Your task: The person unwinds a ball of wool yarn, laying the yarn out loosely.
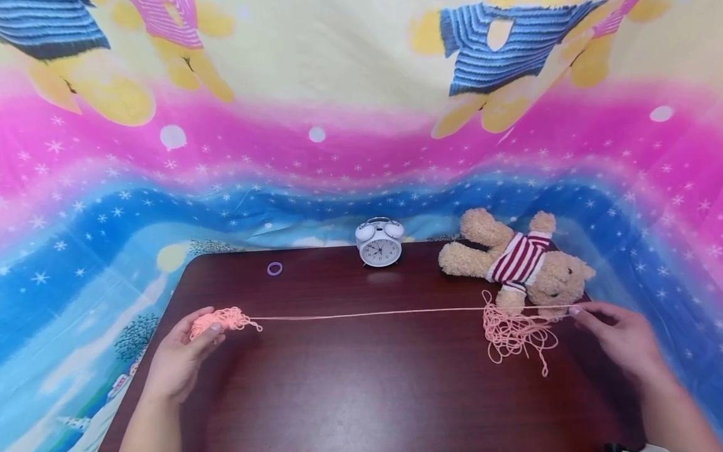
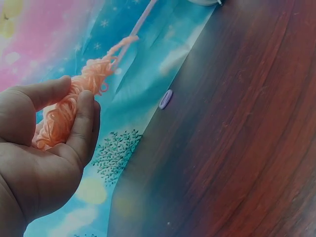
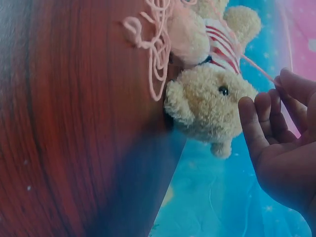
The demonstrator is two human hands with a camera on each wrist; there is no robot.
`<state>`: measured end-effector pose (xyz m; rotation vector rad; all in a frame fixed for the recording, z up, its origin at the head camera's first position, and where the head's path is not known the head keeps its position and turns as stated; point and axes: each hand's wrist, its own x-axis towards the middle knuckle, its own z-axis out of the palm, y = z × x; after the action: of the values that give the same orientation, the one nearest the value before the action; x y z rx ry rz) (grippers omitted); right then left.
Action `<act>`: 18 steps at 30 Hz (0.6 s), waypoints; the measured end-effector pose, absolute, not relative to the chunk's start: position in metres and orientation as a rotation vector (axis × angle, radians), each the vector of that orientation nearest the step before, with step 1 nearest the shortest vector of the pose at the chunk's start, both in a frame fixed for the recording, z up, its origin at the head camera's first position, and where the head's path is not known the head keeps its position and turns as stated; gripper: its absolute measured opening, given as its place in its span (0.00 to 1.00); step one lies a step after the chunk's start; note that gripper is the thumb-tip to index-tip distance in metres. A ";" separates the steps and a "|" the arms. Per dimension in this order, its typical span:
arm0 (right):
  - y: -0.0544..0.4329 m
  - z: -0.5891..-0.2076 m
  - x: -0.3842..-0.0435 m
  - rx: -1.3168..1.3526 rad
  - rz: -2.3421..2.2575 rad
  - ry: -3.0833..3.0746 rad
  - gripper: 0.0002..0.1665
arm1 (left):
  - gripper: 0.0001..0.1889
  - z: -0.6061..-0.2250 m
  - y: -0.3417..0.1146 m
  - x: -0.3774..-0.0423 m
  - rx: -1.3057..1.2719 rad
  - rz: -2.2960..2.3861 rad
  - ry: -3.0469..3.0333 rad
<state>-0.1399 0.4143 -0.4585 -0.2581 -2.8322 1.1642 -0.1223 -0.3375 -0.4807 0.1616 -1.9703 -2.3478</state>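
Observation:
My left hand grips a small bundle of peach yarn at the table's left; in the left wrist view thumb and fingers close round the yarn bundle. A single taut strand runs right across the table to my right hand, which pinches the strand's end between thumb and fingertip. A loose tangle of yarn lies on the table just left of that hand, in front of the teddy bear.
A dark wooden table carries a white alarm clock at the back middle, a small purple ring back left, and the striped-shirted teddy bear near the right edge. A colourful printed cloth hangs behind.

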 end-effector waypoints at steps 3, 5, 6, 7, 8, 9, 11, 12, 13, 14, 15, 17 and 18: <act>0.418 -0.458 -0.139 -0.285 1.179 -2.843 0.26 | 0.18 -0.479 -0.343 -0.122 0.177 -2.352 -1.926; 0.419 -0.458 -0.139 -0.303 1.181 -2.842 0.27 | 0.18 -0.478 -0.346 -0.122 0.204 -2.350 -1.894; 0.420 -0.458 -0.138 -0.308 1.179 -2.839 0.27 | 0.18 -0.477 -0.347 -0.122 0.222 -2.346 -1.882; 0.420 -0.458 -0.138 -0.311 1.182 -2.837 0.27 | 0.18 -0.476 -0.348 -0.121 0.238 -2.344 -1.869; 0.420 -0.458 -0.138 -0.316 1.189 -2.834 0.27 | 0.18 -0.475 -0.349 -0.121 0.255 -2.342 -1.858; 0.420 -0.457 -0.138 -0.319 1.191 -2.834 0.27 | 0.18 -0.475 -0.349 -0.121 0.273 -2.336 -1.852; 0.419 -0.457 -0.138 -0.319 1.189 -2.837 0.27 | 0.18 -0.474 -0.349 -0.121 0.289 -2.332 -1.835; 0.418 -0.457 -0.138 -0.315 1.182 -2.839 0.27 | 0.18 -0.474 -0.349 -0.121 0.287 -2.331 -1.834; 0.417 -0.457 -0.138 -0.311 1.178 -2.842 0.27 | 0.18 -0.474 -0.348 -0.121 0.285 -2.331 -1.832; 0.416 -0.457 -0.138 -0.305 1.184 -2.842 0.28 | 0.18 -0.474 -0.347 -0.120 0.274 -2.334 -1.827; 0.414 -0.458 -0.138 -0.290 1.173 -2.845 0.29 | 0.18 -0.474 -0.346 -0.120 0.263 -2.340 -1.822; 0.410 -0.459 -0.139 -0.252 1.159 -2.850 0.29 | 0.18 -0.474 -0.343 -0.120 0.232 -2.349 -1.821; 0.408 -0.461 -0.139 -0.230 1.142 -2.850 0.29 | 0.17 -0.474 -0.342 -0.120 0.220 -2.348 -1.826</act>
<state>-0.1390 0.4083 -0.4606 -0.2301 -2.8503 1.1421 -0.1196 -0.3419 -0.4737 0.2197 -1.8259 -2.3479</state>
